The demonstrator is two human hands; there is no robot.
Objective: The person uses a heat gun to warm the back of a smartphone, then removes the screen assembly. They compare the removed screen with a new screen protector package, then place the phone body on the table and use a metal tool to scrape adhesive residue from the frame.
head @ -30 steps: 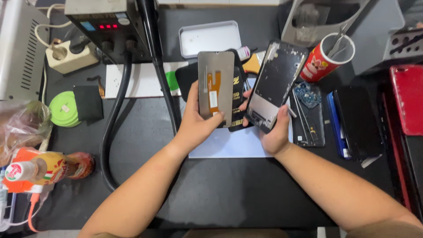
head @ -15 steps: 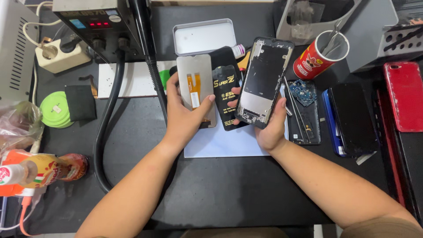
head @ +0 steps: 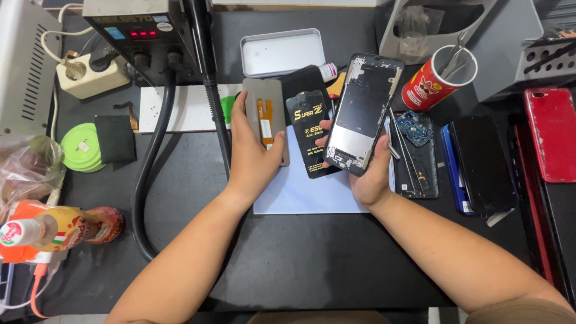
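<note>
I see my left hand (head: 252,157) with its fingers closed around a grey phone screen panel (head: 266,118), back side up, while my right hand (head: 371,174) grips a bare black phone frame (head: 363,114), both just above the white sheet (head: 306,189) on the dark surface (head: 312,264).

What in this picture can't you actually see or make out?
Head view only:
- Screen panel: its front faces away; left hand covers its lower edge.
- Phone frame: right hand hides its bottom corner.
- Red cup: the tool tips are hidden inside.
- Bottle: cut off at left.
</note>
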